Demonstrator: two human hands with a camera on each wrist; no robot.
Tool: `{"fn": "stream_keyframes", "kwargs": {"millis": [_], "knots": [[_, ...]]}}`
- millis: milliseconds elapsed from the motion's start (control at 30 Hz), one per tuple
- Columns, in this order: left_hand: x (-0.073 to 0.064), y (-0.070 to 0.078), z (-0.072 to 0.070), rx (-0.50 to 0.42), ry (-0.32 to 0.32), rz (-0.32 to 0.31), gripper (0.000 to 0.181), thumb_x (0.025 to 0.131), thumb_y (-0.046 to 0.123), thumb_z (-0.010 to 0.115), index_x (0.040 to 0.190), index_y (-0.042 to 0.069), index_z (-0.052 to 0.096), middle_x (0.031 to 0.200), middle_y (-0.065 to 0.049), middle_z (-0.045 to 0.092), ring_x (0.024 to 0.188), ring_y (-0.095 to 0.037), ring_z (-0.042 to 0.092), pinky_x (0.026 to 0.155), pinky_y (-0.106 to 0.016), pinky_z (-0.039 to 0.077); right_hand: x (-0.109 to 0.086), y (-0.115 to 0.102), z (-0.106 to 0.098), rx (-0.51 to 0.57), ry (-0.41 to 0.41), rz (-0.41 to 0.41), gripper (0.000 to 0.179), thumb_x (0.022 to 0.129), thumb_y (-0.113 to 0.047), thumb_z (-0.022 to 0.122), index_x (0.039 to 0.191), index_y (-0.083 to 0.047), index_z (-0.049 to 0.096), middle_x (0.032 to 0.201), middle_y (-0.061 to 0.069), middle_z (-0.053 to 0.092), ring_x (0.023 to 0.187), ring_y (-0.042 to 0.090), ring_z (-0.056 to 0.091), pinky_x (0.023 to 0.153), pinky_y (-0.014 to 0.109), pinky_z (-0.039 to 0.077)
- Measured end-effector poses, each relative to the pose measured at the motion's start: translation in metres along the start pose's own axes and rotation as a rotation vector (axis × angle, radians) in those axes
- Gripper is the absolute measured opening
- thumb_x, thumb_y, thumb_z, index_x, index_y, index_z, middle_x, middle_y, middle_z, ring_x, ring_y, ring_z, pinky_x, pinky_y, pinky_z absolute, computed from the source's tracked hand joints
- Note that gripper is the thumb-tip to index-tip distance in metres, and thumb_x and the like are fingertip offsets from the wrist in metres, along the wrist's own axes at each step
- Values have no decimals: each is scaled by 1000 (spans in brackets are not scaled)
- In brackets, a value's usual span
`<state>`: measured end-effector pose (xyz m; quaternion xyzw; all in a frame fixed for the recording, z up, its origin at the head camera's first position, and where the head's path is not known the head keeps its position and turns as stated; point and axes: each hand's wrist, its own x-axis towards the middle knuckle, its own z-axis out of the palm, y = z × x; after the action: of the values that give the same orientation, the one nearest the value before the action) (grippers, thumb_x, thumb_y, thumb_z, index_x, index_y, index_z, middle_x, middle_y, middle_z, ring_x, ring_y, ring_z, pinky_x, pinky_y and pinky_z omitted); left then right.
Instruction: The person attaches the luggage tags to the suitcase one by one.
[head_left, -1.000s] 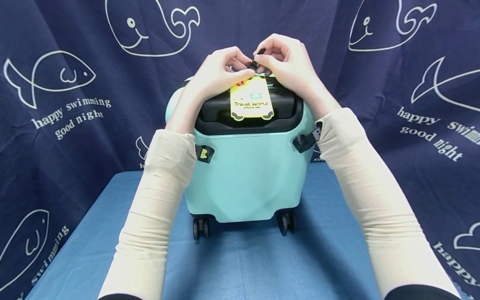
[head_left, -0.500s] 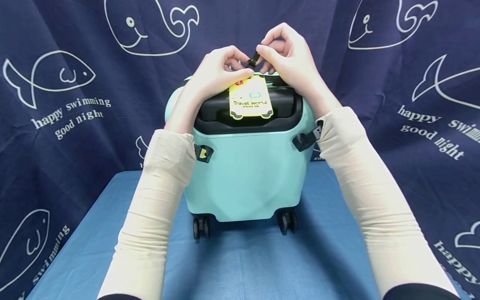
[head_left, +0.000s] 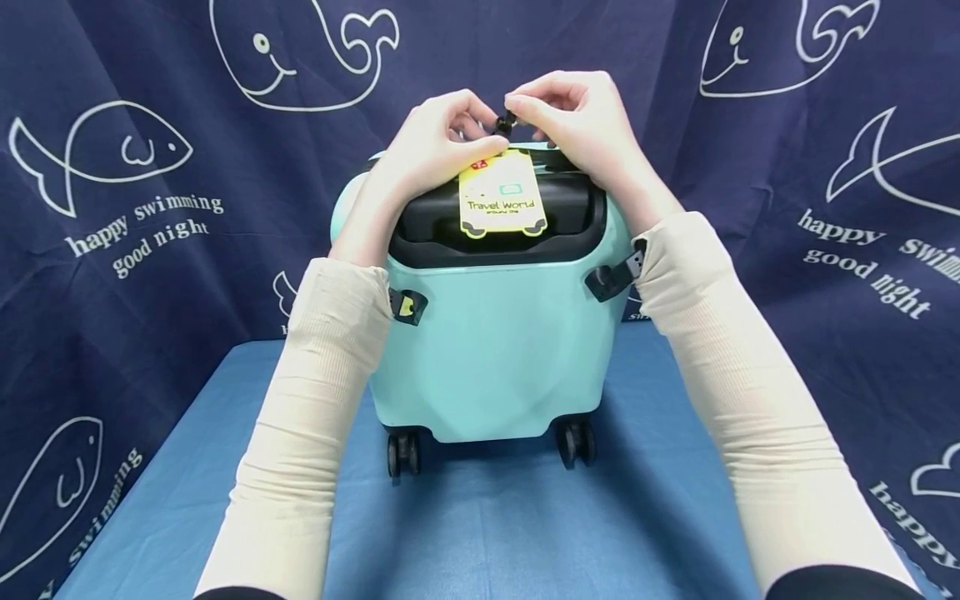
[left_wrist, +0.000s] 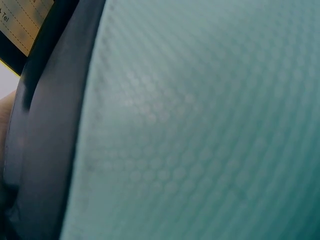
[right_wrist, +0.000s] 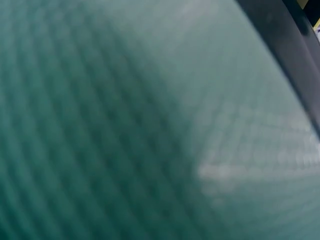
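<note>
A yellow luggage tag [head_left: 504, 204] printed "Travel World" hangs over the black handle area at the top of a mint-green suitcase [head_left: 491, 350]. My left hand [head_left: 438, 142] pinches the tag's black strap [head_left: 504, 125] near the tag's top edge. My right hand [head_left: 581, 117] pinches the strap's upper end between thumb and index finger. Fingers partly cover the strap, so its full loop is hidden. The left wrist view has the suitcase's ribbed shell [left_wrist: 200, 125] close up, with the tag's lined back [left_wrist: 22, 22] in a corner. Mostly blurred shell [right_wrist: 125, 125] fills the right wrist view.
The suitcase stands on black wheels [head_left: 574, 442] on a blue-covered table [head_left: 480, 533]. Behind and at both sides hangs a dark blue curtain [head_left: 465, 42] with white whale and fish drawings. Black straps [head_left: 611, 279] circle both wrists.
My right hand rose along the strap, then came back down and slightly left, nearer the left fingers. The left hand and the suitcase have hardly moved.
</note>
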<state>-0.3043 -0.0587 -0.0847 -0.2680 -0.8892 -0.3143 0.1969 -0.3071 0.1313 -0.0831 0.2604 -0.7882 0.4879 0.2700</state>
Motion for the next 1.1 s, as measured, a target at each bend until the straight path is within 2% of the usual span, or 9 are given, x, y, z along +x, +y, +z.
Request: {"fn": "stream_keyframes", "kwargs": {"millis": [233,400,667,867,1100], "knots": [[0,0,1,8,2,-3,35,86,39,64,112,15,60,102,1,64,90,-7,54,82,-19,38,0,3,-1,-78,-25,-42,21,85,-25,69,96,-9,75,78,-8,64,66,8,52,67,20,40],[0,0,1,12,4,0,35,87,39,63,111,14,60,103,0,64,89,-8,54,82,-19,38,0,4,-2,-103,-47,-41,19,86,-25,68,94,-10,74,74,-7,62,68,11,50,65,21,37],[0,0,2,16,10,12,33,87,38,63,109,14,60,100,1,64,88,-7,54,81,-19,38,-1,2,-2,-43,-73,-34,13,84,-21,69,87,-9,72,63,-9,57,59,11,46,58,22,33],[0,-1,2,16,12,14,34,87,39,63,109,15,61,100,3,64,88,-6,54,81,-19,37,-2,0,-3,12,-109,-16,7,84,-19,70,78,-15,68,60,-7,55,54,9,44,56,22,33],[-1,-1,2,-4,14,26,32,87,37,63,108,13,60,101,1,66,85,-8,55,80,-18,37,-1,0,-1,40,-139,59,8,86,-18,66,80,-13,68,60,-8,56,53,8,45,55,21,35]]}}
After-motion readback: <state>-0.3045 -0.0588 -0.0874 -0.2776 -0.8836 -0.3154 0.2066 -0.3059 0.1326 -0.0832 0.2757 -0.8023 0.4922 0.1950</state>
